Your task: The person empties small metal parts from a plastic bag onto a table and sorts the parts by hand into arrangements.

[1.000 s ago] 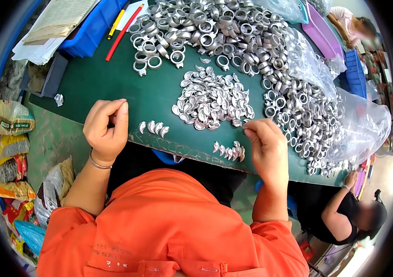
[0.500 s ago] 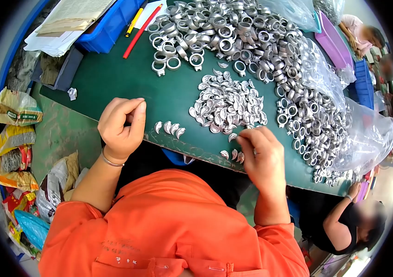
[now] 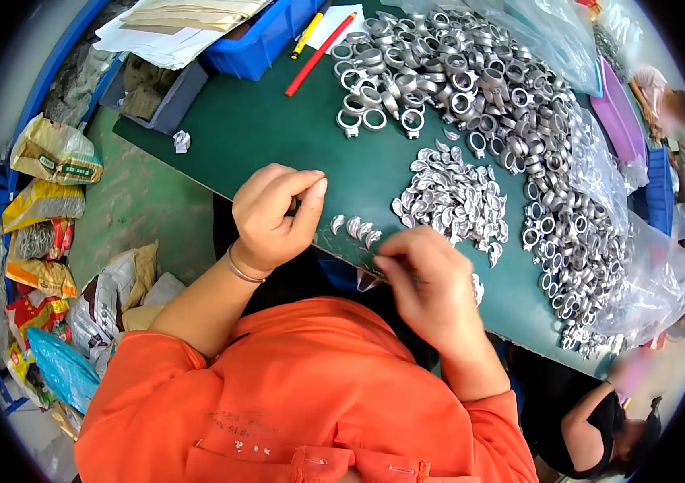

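My left hand [image 3: 280, 216] is closed above the front edge of the table, thumb and forefinger pinched together; whatever is between the tips is too small to make out. Just right of it lies a short row of small silver leaf-shaped metal pieces [image 3: 353, 228]. At the row's right end is my right hand [image 3: 433, 283], its fingers curled in towards the thumb, and I cannot make out what they hold. A heap of the same leaf-shaped pieces [image 3: 451, 193] lies behind it. More pieces [image 3: 478, 288] show partly beside the right hand.
Many metal rings [image 3: 491, 97] spread over the back and right of the green table [image 3: 258, 137]. A red pencil [image 3: 321, 54], a yellow marker [image 3: 307, 36] and a blue bin [image 3: 258, 48] are at back left. Clear plastic bags [image 3: 652, 278] lie right; another person [image 3: 592, 427] sits at lower right.
My right hand has moved left from beside the loose pieces to the right end of the short row. My left hand keeps its pinch. The whole view has shifted.
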Demonstrator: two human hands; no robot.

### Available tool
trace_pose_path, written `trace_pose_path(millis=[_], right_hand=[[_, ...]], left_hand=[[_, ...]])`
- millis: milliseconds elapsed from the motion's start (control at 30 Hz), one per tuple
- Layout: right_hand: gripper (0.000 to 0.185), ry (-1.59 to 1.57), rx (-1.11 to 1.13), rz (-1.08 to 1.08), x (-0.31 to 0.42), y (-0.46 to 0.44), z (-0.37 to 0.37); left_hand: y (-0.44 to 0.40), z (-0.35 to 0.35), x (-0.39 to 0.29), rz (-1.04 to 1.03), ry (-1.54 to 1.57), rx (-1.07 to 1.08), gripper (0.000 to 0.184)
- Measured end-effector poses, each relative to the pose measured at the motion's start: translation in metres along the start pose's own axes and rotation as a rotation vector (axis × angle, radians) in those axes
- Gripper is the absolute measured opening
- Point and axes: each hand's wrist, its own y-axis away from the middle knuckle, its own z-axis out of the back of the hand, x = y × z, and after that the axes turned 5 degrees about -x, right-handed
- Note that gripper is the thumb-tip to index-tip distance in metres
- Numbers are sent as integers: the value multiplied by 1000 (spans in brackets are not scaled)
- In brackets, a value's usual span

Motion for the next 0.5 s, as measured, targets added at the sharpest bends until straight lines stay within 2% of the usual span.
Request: trace_pose_path(millis=[133,200,333,367,433,500], right_hand=[[16,-14,12,18,-4,-12,-23],[16,118,-112,58,-7,-14,-15],[14,415,-192,87,-21,-18,-2],[14,418,-189,87,-20,-21,-3],[13,640,-88,103,-16,-24,-10],[13,618,-97,107,-19,-25,-11]], left_hand=[[0,1,1,23,6,-17,10],[0,2,1,18,21,-11,10],[-1,2,0,-8,27,-16,10],[-1,2,0,-21,15,-14,11],[-1,2,1,-24,19,-15,11],[-2,2,2,-32,21,-15,12]])
